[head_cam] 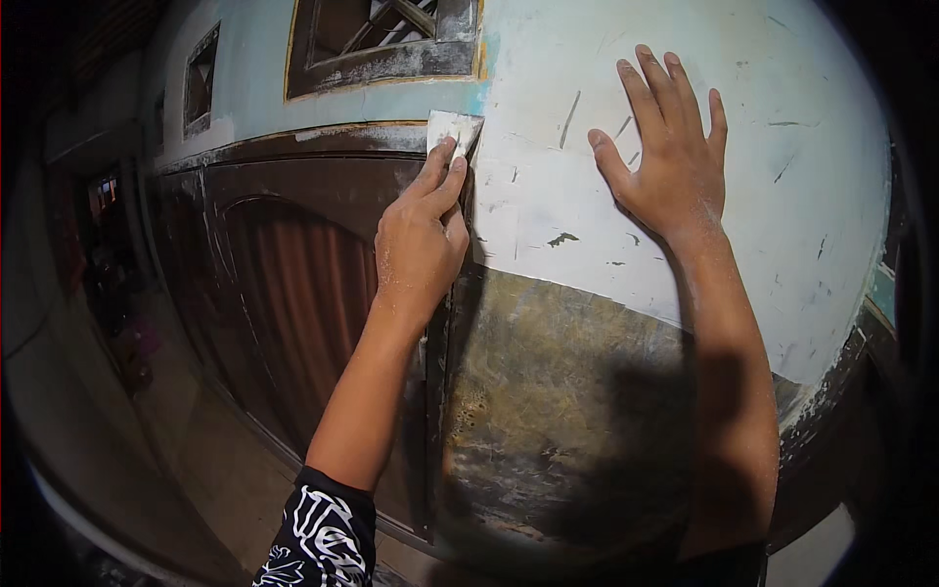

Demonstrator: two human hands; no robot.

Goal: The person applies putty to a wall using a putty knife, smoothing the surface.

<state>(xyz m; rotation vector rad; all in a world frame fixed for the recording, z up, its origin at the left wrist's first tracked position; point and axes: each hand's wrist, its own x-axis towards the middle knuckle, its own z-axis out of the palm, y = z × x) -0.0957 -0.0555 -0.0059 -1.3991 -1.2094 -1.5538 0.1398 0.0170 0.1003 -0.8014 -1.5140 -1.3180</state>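
My left hand (pixel 422 227) grips a small, pale scraper or putty knife blade (pixel 452 132), smeared with white. Its far edge meets the wall at the upper corner of a dark wooden door frame (pixel 367 139). To the right, my right hand (pixel 671 161) is raised with its fingers spread, holding nothing, its palm towards the white wall (pixel 792 213); it seems to rest on it. Pale dust covers both hands. The white surface bears dark scratches and chipped patches, with a bare, mottled grey-brown section (pixel 565 381) below it.
Left of the bare section stands a dark wooden door with an arched panel and a reddish-brown curtain (pixel 315 271). Above it is a wooden vent frame (pixel 381 70). A smaller opening (pixel 199 81) lies farther left, and a tiled floor (pixel 213 411) shows at lower left.
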